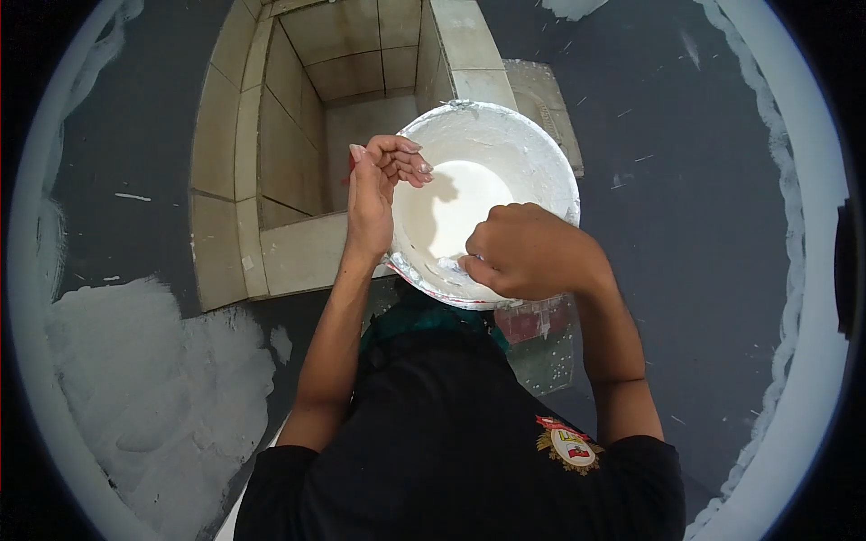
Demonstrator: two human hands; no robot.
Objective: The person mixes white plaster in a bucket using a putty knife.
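A white bucket (pixel 546 149) stands in front of me, its rim and inner wall smeared with white material. White stuff (pixel 469 194) lies in its bottom, partly in shadow. My left hand (pixel 377 185) is at the bucket's left rim, thumb raised apart from loosely curled fingers that reach over the opening; nothing shows in its grasp. A small red bit (pixel 350 166) peeks out just behind that thumb. Closed and knuckles up, my right hand (pixel 532 252) hangs over the near right part of the bucket. Whitish matter shows by its fingertips; what they hold, I cannot tell.
Beyond the bucket and to its left is a box-shaped, tiled basin (pixel 307 239) with a deep hollow. A weathered slab (pixel 546 99) lies behind the bucket's right side. The dark grey surface (pixel 695 225) carries white splashes, and a broad white patch (pixel 153 388) spreads at the lower left.
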